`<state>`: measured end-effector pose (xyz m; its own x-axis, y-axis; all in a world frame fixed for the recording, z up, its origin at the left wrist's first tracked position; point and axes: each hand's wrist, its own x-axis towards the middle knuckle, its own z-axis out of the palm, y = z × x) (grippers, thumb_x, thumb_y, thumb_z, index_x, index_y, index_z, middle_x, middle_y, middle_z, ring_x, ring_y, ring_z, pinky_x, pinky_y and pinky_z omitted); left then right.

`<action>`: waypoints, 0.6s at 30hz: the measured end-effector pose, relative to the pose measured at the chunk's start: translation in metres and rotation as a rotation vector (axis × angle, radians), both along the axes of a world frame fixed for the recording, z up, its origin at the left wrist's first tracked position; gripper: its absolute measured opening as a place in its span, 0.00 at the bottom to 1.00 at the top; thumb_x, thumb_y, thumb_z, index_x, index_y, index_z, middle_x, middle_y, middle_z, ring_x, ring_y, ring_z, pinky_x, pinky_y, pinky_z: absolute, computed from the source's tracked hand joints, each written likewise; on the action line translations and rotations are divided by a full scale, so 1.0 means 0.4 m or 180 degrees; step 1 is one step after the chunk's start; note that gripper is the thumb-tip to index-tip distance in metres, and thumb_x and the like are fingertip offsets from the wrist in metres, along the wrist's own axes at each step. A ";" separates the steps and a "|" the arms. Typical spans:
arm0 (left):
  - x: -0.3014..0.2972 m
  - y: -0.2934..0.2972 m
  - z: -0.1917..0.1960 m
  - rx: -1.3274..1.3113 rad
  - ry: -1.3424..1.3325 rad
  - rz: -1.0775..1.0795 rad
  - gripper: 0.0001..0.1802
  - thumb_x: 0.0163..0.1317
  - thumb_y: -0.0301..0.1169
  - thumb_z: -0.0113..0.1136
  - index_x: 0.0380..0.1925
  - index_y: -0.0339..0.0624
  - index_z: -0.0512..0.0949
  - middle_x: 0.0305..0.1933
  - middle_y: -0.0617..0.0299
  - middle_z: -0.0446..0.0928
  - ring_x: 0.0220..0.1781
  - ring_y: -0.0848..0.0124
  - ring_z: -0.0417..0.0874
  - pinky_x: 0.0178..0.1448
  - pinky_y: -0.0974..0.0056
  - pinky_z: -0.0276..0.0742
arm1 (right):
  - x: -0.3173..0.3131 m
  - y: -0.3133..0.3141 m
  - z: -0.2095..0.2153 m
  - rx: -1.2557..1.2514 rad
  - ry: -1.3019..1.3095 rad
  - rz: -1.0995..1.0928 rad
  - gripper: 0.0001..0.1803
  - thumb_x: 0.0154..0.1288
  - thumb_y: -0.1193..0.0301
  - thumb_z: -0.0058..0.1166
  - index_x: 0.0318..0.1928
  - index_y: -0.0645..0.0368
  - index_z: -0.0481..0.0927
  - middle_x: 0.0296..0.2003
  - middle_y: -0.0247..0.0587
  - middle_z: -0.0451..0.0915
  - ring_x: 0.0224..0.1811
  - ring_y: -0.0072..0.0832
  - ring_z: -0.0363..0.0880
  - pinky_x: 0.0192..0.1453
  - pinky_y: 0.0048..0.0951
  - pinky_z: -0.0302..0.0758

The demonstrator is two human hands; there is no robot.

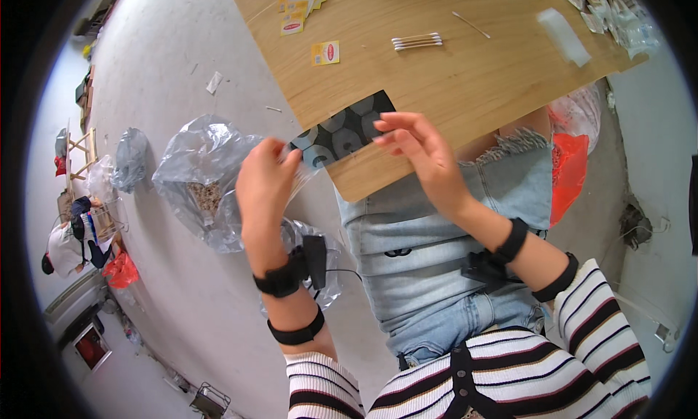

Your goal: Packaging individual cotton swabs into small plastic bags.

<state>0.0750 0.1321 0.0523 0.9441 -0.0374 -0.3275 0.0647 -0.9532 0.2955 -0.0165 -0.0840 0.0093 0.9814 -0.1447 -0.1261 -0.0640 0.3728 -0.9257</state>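
Note:
My left hand [262, 185] is off the table's near left corner, its fingers curled inward and partly blurred. Pale, thin streaks show beside its palm; I cannot make out what they are. Over the table edge, my right hand [427, 156] has its fingers apart and bent, with nothing visible in them. Its fingertips are close to a black sheet with grey round shapes [349, 130], which lies at the table's corner. Farther in, a small bundle of cotton swabs [416, 41] lies beside a yellow-and-white card [326, 53]. A single cotton swab [471, 25] rests to the right.
The wooden table [465, 84] carries more yellow cards [294, 12] at far left and clear packets [607, 15] at far right. A translucent strip [564, 37] lies near them. On the floor stands an open clear bag [207, 168] with brownish contents. A red bag [567, 175] hangs at right.

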 end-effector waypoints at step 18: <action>-0.168 -0.313 0.020 -0.3191 -0.0816 -0.0082 0.11 0.60 0.25 0.67 0.43 0.40 0.84 0.34 0.69 0.80 0.34 0.80 0.72 0.40 0.74 0.70 | -0.004 -0.184 0.084 0.0342 0.0054 0.1127 0.25 0.78 0.60 0.41 0.67 0.62 0.62 0.54 0.42 0.76 0.52 0.28 0.81 0.57 0.29 0.80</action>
